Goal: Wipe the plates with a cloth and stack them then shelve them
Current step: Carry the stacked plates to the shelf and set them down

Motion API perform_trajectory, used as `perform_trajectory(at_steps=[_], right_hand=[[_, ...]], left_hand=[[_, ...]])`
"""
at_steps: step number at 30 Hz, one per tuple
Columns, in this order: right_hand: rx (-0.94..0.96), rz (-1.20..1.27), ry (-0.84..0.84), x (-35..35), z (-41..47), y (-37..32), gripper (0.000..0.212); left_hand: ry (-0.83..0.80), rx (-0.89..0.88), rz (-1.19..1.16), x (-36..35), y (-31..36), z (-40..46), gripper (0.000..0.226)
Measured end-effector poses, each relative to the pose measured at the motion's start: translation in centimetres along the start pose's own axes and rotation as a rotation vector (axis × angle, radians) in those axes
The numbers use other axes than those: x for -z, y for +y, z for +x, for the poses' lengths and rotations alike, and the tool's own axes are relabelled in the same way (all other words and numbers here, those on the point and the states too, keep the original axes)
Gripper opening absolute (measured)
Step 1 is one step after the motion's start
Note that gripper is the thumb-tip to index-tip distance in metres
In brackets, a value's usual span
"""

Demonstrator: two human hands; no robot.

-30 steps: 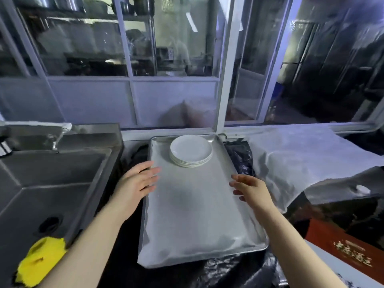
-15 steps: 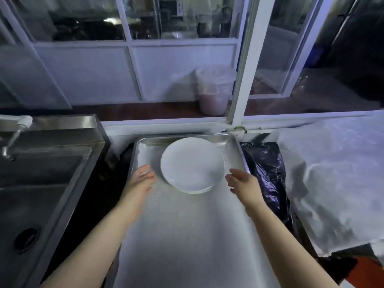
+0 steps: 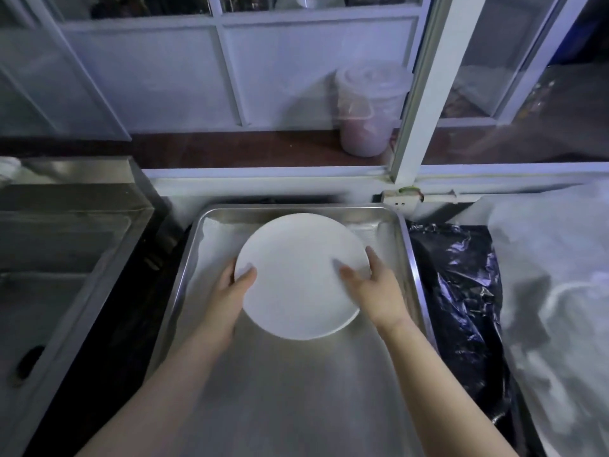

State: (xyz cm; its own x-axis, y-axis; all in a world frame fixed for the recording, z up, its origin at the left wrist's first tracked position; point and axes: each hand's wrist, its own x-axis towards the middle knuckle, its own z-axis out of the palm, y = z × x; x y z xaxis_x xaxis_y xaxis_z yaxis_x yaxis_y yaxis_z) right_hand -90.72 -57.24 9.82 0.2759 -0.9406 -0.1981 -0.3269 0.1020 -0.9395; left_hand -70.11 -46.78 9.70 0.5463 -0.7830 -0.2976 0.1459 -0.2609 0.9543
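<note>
White plates (image 3: 301, 275) at the far end of a metal tray (image 3: 407, 258), taken from opposite sides by both hands. The left hand (image 3: 230, 293) meets the near-left rim with its thumb laid over the top edge and its other fingers hidden beneath, so it holds the rim; the right hand (image 3: 374, 285) meets the right rim with its thumb lying on the upper face and its fingers (image 3: 372, 255) curled round the outer edge. A grip on two opposed sides probably serves to keep the plates level while they are lifted from the tray. Whether one plate or a stack is held cannot be told, since only the top face shows. No cloth appears near the hands. The tray lies on the desk between a steel sink (image 3: 66, 258) on the left and black plastic sheeting (image 3: 461, 291) on the right, with a pale cover (image 3: 553, 291) beyond it.
</note>
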Motion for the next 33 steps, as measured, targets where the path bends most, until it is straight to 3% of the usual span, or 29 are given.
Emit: perform_trajectory(at_steps=[3, 6, 10, 16, 21, 26, 33], right_hand=[[0.046, -0.058, 0.050, -0.4, -0.4, -0.2, 0.048], [0.070, -0.008, 0.094, -0.3, -0.4, 0.0, 0.033], [-0.001, 0.175, 0.151, -0.8, -0.5, 0.1, 0.038], [-0.014, 0.201, 0.150, -1.5, -0.8, 0.1, 0.050], [-0.008, 0.202, 0.149, -1.6, -0.7, 0.1, 0.031], [-0.117, 0.351, 0.178, -1.2, -0.1, -0.3, 0.040], [-0.027, 0.327, 0.185, -1.9, -0.2, -1.9, 0.035]], left_hand=[[0.048, 0.066, -0.133, -0.8, 0.0, 0.3, 0.031], [0.046, 0.128, -0.222, -1.1, 0.0, 0.4, 0.031], [0.127, 0.187, -0.300, -1.5, -0.4, 0.5, 0.031], [0.154, 0.199, -0.316, -1.7, -0.3, 0.5, 0.034], [0.161, 0.187, -0.323, -1.7, -0.3, 0.4, 0.033], [0.185, 0.201, -0.367, -2.0, -0.4, 0.3, 0.031], [0.201, 0.188, -0.396, -1.4, -0.5, 0.0, 0.032]])
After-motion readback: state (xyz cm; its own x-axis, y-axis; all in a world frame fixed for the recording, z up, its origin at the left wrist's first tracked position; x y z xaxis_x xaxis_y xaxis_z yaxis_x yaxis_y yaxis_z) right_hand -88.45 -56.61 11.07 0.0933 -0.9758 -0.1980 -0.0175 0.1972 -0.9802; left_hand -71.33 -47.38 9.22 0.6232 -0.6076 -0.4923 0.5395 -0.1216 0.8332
